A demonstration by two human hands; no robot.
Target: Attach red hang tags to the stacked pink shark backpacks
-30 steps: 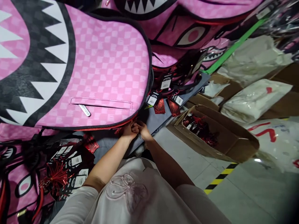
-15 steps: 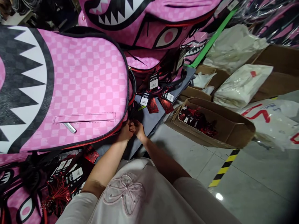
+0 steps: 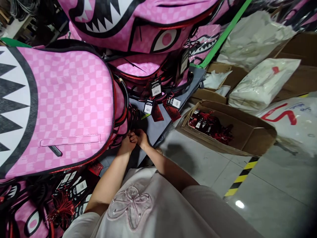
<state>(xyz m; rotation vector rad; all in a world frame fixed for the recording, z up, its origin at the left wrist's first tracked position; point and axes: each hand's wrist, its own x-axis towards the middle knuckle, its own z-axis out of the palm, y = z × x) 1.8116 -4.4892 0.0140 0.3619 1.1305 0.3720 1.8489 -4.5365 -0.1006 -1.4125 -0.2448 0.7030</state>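
Observation:
A big pink checkered backpack (image 3: 64, 109) with a black-and-white shark-mouth print lies on a grey table (image 3: 158, 124) in front of me. My left hand (image 3: 126, 144) and my right hand (image 3: 141, 138) meet at its lower right edge, by the red-trimmed zipper and black straps. Both hands have their fingers curled in a pinch, knuckles touching. What they pinch is too small and dark to make out. Black and red hang tags (image 3: 152, 105) lie on the table just beyond the hands.
More pink shark backpacks (image 3: 138, 23) are piled behind. A heap of tags with red tassels (image 3: 66, 195) lies at lower left. An open cardboard box (image 3: 247, 135) of tags stands on the floor to the right, beside white plastic bags (image 3: 262, 82) and yellow-black floor tape (image 3: 241, 177).
The view has swung, so the backpack sits further left and lower in the picture. Both hands stay pinched together at its lower right edge and shifted slightly left with it.

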